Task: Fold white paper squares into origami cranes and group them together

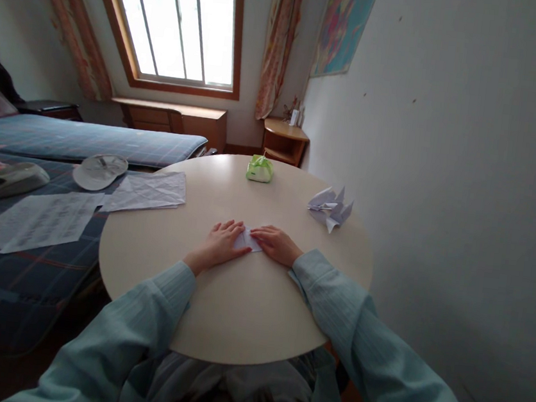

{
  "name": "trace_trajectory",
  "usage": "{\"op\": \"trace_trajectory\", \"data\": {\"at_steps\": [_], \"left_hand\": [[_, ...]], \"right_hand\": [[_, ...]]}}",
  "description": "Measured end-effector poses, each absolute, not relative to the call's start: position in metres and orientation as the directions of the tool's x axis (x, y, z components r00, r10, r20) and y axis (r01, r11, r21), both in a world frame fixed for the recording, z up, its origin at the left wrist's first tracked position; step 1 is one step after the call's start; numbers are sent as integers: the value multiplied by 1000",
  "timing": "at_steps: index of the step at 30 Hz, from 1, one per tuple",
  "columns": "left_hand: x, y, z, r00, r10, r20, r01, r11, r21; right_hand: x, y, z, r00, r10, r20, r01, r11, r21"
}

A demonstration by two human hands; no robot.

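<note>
A small folded piece of white paper (248, 240) lies on the round table (245, 314) between my two hands. My left hand (221, 241) rests flat over its left part, fingers stretched out and the thumb along the near edge. From the other side my right hand (278, 243) touches the paper's right part, with its fingers extended and lying low on it. The paper's outer ends are hidden under the fingers. Farther right on the table sit several folded paper shapes (331, 208) with pointed tips, bunched together.
A green and white tissue pack (260, 168) stands near the table's far edge. White sheets (150, 191) overlap the left rim. Beyond it, a bed (62, 139) holds a light cap (99, 171) and printed sheets (47, 221). A wall (466, 204) rises on the right.
</note>
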State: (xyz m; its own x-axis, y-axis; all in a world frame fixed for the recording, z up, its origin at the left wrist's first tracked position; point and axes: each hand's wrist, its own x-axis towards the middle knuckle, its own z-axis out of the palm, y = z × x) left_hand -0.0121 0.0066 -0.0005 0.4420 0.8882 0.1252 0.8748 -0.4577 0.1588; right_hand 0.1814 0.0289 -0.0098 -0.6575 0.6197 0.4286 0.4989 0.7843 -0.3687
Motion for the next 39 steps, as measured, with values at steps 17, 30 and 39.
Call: {"op": "trace_trajectory", "data": {"at_steps": [17, 30, 39], "left_hand": [[-15, 8, 7, 212, 953, 218, 971, -231, 67], [-15, 7, 10, 151, 952, 268, 984, -171, 51], [-16, 4, 8, 170, 937, 306, 977, -200, 68]], "right_hand": [[186, 35, -13, -503, 752, 426, 701, 643, -308], [186, 30, -5, -284, 888, 362, 862, 402, -309], [184, 21, 5, -235, 928, 289, 945, 288, -157]]}}
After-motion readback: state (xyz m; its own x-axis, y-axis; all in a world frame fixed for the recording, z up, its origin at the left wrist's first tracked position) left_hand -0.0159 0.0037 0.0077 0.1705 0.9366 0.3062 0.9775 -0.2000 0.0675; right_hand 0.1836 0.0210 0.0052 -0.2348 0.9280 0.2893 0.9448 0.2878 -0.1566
